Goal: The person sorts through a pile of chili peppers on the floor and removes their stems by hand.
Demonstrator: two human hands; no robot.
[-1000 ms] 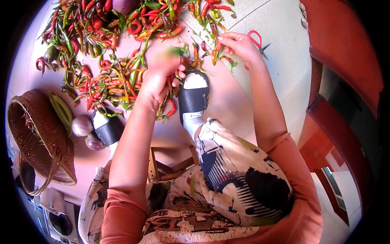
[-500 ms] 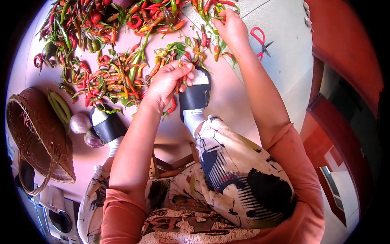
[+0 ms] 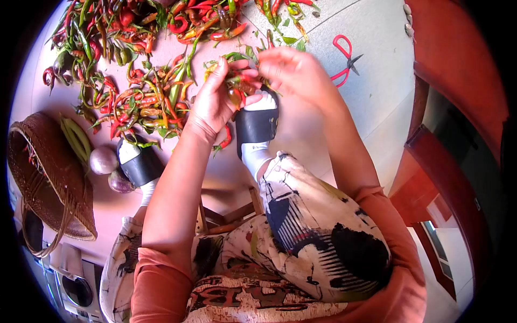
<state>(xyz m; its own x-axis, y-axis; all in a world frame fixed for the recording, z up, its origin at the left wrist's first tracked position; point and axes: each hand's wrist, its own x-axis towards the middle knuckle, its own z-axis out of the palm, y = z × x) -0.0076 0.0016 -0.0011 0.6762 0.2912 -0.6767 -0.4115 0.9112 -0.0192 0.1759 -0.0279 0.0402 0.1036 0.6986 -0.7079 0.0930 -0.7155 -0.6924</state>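
My left hand (image 3: 207, 103) is turned palm up with its fingers loosely curled around a few red and dark chili peppers (image 3: 236, 97). Close beside it on the right is my right hand (image 3: 296, 75), smeared by motion, so its fingers and anything in them cannot be made out. A big spread of red, green and orange chili peppers (image 3: 145, 102) covers the floor to the left and beyond my hands. More peppers with leaves (image 3: 293, 24) lie farther off past the right hand. A single red chili pepper (image 3: 224, 137) rests below my left wrist.
Red-handled scissors (image 3: 344, 62) lie open on the floor at the right. On the left are a woven basket (image 3: 51, 199), long green vegetables (image 3: 75, 139) and purple eggplants (image 3: 103, 160). My feet in black slippers (image 3: 257, 128) stand among the peppers.
My right hand has come back from the far peppers to beside the left hand. The left hand has opened somewhat, showing peppers in its palm. Fewer peppers lie near the scissors.
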